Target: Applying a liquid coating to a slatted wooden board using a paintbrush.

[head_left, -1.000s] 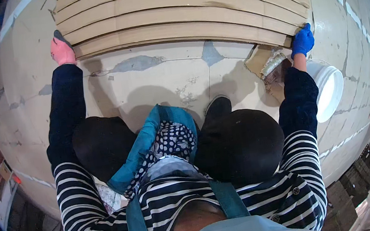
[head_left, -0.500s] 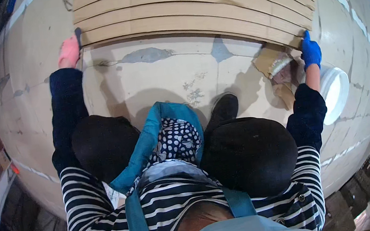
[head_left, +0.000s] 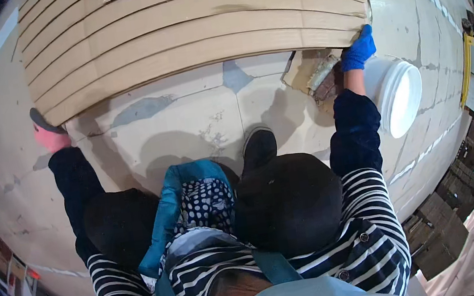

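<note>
Layered cardboard (head_left: pixel 192 31) over the floor (head_left: pixel 184 108): the pink-gloved left hand (head_left: pixel 50 133) grasps its near-left corner; the blue-gloved right hand (head_left: pixel 359 51) grasps its near-right corner, just beside a white bucket (head_left: pixel 403 99). The cardboard spans between and extends beyond each grip.

White bucket (head_left: pixel 379 78) on patched, pale floor (head_left: pixel 196 108)

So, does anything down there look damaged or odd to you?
Yes. The pale floor has ragged grey patches, as if worn through. A brown scrap near the white bucket has ragged edges, so looks torn. Also, the left hand is gloved in pink and grey, the right hand in blue: a mismatched pair.
</note>
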`<state>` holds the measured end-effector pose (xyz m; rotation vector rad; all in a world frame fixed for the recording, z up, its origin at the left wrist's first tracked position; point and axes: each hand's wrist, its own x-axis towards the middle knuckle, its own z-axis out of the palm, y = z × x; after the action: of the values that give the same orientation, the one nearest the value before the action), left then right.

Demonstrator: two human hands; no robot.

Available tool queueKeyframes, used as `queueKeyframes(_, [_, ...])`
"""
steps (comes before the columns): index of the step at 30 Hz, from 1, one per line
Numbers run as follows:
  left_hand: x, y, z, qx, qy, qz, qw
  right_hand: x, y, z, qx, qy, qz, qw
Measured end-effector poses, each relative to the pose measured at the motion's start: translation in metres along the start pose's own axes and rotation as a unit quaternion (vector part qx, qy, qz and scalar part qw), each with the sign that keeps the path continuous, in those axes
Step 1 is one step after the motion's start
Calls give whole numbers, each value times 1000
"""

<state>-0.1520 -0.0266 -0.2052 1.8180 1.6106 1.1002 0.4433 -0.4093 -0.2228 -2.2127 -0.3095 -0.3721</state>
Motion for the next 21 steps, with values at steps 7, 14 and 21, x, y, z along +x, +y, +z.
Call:
queueKeyframes(7, [27, 28, 51, 181, 103, -188, 960, 18, -32, 32, -330, -88, 35, 939])
queueKeyframes(14, [27, 35, 51, 298, 44, -174, 937, 24, -41, 30, -400, -158, -53, 901])
queueKeyframes(21, [22, 24, 47, 313, 31, -98, 944, 34, -33, 33, -370, -177, -12, 912])
